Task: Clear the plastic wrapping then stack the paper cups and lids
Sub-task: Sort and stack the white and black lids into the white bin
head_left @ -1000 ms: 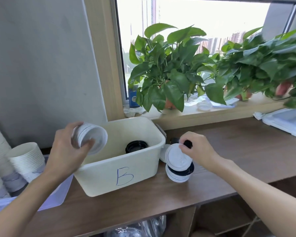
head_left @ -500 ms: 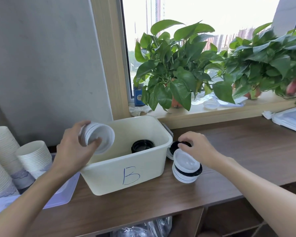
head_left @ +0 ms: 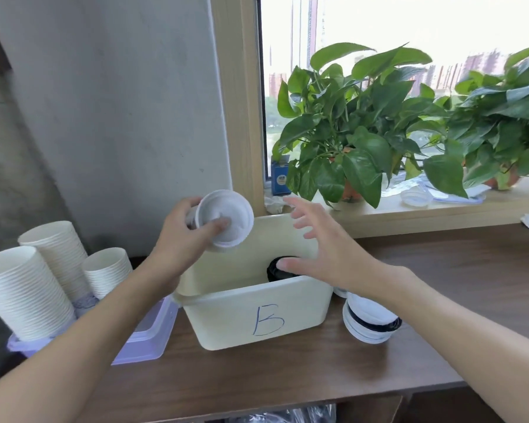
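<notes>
A: Obs: left hand grips white lids above bin; right hand spread open over it, holding nothing.
B: Risk: reaching for black lid may bump the tilted stack; lids could slip and scatter.

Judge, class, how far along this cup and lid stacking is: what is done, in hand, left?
Done: cups stand stacked in the tray at left. In hand: the left hand grips white lids over the bin; the right hand hovers open above it. Left: black lids in the bin and the mixed pile beside it.
</notes>
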A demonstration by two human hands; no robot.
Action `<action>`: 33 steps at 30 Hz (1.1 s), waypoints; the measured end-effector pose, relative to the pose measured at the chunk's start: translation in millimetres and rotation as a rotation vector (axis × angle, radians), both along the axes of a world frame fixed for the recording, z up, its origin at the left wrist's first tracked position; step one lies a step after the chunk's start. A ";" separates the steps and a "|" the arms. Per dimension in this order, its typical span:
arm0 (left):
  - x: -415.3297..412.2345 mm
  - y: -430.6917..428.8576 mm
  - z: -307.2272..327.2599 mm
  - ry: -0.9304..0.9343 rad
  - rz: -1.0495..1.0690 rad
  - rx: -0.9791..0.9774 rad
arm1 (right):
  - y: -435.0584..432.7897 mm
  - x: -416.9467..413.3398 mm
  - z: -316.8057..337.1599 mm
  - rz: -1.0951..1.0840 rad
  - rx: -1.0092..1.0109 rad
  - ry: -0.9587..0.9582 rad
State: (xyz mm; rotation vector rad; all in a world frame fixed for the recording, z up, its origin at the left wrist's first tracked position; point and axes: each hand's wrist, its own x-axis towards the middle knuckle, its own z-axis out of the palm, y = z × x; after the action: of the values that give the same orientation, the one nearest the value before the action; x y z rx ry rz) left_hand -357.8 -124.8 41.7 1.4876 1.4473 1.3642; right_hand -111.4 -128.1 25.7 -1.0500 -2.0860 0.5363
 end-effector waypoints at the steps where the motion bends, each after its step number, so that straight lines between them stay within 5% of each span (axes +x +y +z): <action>1: 1.8 1.2 3.3 -0.072 -0.049 -0.055 | -0.1 -13.4 3.6 0.052 0.011 -0.046; 13: -14.3 3.6 15.9 -0.179 -0.277 -0.281 | 38.2 -89.5 5.9 0.184 0.031 -0.015; 24: -24.6 12.9 10.9 -0.029 -0.311 -0.292 | 58.6 -101.6 -4.7 0.193 -0.071 0.027; 29: -30.3 16.1 3.6 0.507 0.010 -0.025 | 68.4 -102.1 -11.8 0.170 -0.093 0.004; 33: -53.3 24.8 -14.5 0.676 0.017 0.054 | 73.4 -96.2 -24.7 0.205 -0.122 -0.154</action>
State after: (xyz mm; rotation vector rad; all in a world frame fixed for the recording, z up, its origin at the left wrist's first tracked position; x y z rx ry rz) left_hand -411.1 -100.0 27.2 2.0979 1.8250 0.9436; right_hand -207.7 -54.7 0.9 -0.9773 -2.3380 0.7119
